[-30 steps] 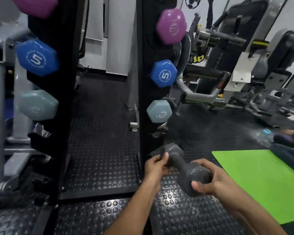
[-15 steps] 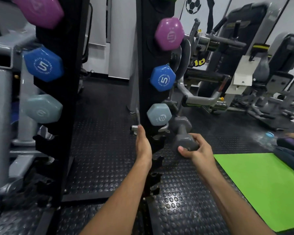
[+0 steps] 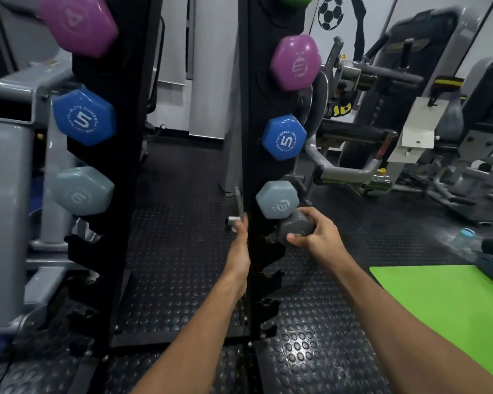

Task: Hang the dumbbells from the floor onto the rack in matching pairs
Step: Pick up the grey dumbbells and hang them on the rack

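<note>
From the head view, the right hand [image 3: 315, 237] clamps its fingers round the grey dumbbell [image 3: 295, 227], just under the pale blue dumbbell [image 3: 276, 199]; the left hand [image 3: 239, 251], fingers straight, touches the rack [image 3: 256, 155]; missing the cradle could drop it.

Both forearms are bare to the frame edge; left hand [image 3: 238, 251] and right hand [image 3: 315, 237] carry no gloves, rings or watch.

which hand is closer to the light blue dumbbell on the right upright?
Right. The right hand holds a dark grey dumbbell just under the light blue dumbbell; the left hand lies across the rack upright.
</note>
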